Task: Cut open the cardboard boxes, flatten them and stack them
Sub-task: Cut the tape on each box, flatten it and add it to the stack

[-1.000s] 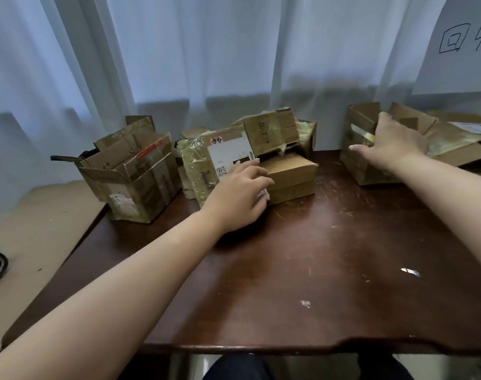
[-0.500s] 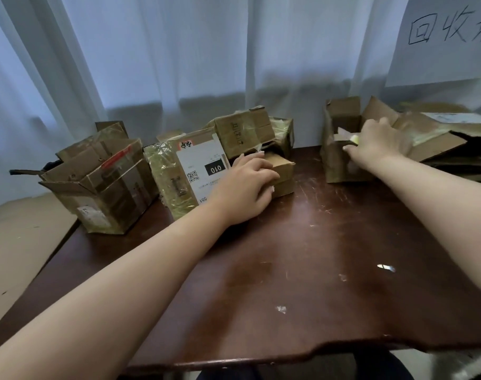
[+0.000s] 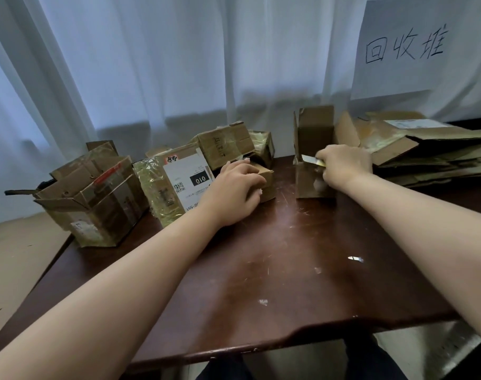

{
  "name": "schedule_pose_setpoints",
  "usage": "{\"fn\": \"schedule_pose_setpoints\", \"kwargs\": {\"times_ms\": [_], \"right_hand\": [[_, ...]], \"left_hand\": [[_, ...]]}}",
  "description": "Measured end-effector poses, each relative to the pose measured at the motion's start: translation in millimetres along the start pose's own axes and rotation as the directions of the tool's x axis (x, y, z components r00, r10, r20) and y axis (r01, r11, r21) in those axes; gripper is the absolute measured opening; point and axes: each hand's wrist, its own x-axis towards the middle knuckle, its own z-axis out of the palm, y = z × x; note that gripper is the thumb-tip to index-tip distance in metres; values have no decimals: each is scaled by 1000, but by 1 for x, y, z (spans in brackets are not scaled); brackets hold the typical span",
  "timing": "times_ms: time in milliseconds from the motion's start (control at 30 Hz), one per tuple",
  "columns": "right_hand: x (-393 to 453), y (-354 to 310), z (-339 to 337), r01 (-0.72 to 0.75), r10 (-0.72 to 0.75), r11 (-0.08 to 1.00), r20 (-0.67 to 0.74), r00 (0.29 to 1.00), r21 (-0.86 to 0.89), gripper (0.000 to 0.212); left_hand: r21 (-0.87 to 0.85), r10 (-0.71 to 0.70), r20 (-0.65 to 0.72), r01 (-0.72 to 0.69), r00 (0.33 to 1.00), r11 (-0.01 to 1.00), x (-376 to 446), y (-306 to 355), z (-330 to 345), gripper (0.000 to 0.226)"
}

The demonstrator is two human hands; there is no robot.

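1. Clearly light and hollow, the small open-topped brown cardboard box: standing upright on the dark scratched wooden table, flaps up, nothing visible inside. Probably stiff along the corners, soft and easily dented across the panels; likely to slide or tip under a sideways push.
2. Clamped on the box's near right corner, the right hand, fingers curled round a yellowish cutter whose pale blade lies across the box's front face. Best held near a corner or top rim, where the board resists crushing.
3. Left of that box, a small closed brown carton under the left hand, fingers bent over its top; whether gripping or merely resting, cannot tell.
4. Further left of the box, a tape-wrapped parcel with a white printed label, more taped cartons behind it, then a larger opened brown box near the table's far left edge.
5. Right of the box, just beside it, a low stack of flattened cardboard sheets.
6. Behind the box, a white curtain and a handwritten paper sign.
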Motion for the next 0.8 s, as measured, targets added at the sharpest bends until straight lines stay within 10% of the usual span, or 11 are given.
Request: {"fn": "schedule_pose_setpoints", "kwargs": {"times_ms": [400, 800], "right_hand": [[-21, 27, -76, 151, 86, 798, -357, 930, 584, 38], [-65, 43, -104, -31, 196, 161, -1, 981, 986, 37]], "left_hand": [[-210, -206, -98, 182, 974, 961, 19, 18, -32, 55], [-730, -252, 235, 342, 939, 592, 31, 67, -78, 47]]}}
